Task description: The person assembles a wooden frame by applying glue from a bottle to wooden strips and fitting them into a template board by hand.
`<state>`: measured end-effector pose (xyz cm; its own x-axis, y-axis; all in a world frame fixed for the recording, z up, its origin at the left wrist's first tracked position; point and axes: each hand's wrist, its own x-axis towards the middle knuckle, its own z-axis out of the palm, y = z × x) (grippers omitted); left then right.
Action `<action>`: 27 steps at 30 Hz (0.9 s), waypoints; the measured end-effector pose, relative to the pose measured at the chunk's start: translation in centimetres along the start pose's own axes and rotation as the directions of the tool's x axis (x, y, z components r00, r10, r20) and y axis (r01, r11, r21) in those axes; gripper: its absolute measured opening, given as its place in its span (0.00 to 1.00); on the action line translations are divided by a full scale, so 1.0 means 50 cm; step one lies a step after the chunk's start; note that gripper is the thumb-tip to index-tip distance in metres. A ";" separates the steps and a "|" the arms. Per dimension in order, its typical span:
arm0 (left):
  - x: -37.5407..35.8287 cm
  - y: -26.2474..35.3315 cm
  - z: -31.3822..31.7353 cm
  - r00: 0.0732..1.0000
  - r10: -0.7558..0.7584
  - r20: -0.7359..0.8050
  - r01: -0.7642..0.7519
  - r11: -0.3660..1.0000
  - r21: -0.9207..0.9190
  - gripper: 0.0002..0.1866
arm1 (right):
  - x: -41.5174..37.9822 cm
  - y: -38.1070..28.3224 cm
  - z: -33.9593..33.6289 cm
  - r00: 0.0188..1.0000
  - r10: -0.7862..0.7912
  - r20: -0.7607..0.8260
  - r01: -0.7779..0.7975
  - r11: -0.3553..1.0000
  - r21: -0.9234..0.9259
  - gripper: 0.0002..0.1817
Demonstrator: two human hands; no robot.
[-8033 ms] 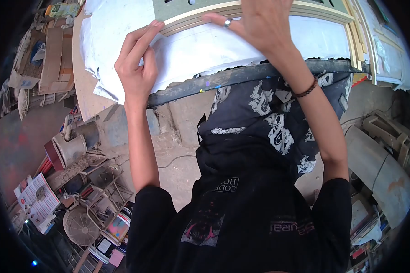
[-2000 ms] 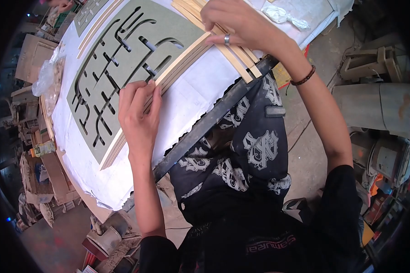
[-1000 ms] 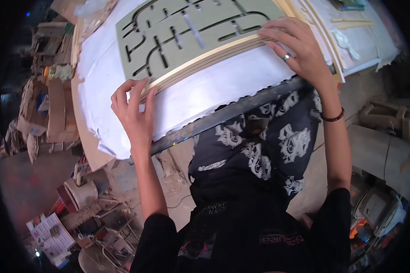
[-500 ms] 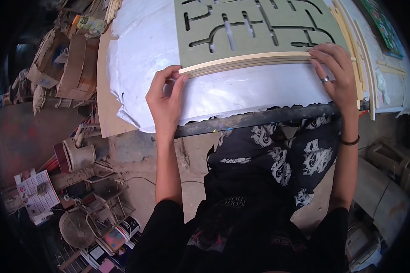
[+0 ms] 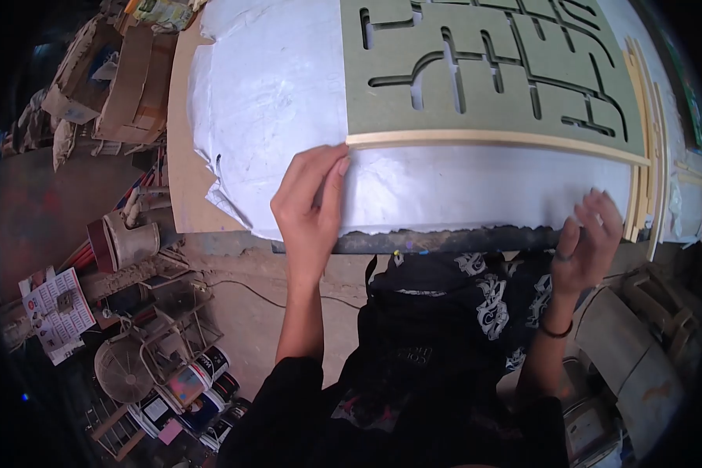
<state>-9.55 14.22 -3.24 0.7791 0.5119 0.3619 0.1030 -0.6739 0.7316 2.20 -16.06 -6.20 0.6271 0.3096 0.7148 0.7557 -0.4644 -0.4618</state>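
Note:
A green-grey board (image 5: 413, 109) with long curved slots cut through it lies at the far side of the table. Along its near edge runs a pale wooden strip (image 5: 483, 138). My left hand (image 5: 310, 204) pinches the strip's left end between thumb and fingers, at the board's corner. Away from the strip, my right hand (image 5: 589, 242) hovers by the table's front edge. Its fingers are a little blurred and apart, and nothing shows in them.
White plastic sheeting (image 5: 273, 117) covers the table. More wooden strips (image 5: 646, 156) lie along the right side. Cardboard boxes (image 5: 136, 86), a fan (image 5: 125, 370) and paint buckets (image 5: 207, 370) stand to the left.
My right hand has let go of the strip's right end and drawn back toward me. My left hand stays at the left end. The whole view has shifted.

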 end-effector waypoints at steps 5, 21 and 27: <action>-0.006 -0.007 0.004 0.992 0.114 -0.059 -0.105 0.984 0.144 0.09 | -0.040 -0.025 0.037 0.991 0.106 -0.077 -0.100 0.992 0.079 0.12; -0.042 -0.032 0.022 0.924 0.154 -0.349 -0.122 0.986 0.112 0.08 | -0.052 -0.021 0.009 0.971 0.234 0.056 -0.231 0.972 -0.051 0.18; -0.042 -0.027 0.027 0.933 0.102 -0.346 -0.074 0.993 0.091 0.11 | -0.050 -0.029 0.002 0.972 0.210 0.109 -0.209 0.978 -0.022 0.11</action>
<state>-10.50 13.31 -5.77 0.5230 0.5934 0.6119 0.1003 -0.7557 0.6472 -0.45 -16.09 -7.39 0.7888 0.2935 0.5401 0.6034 -0.5373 -0.5893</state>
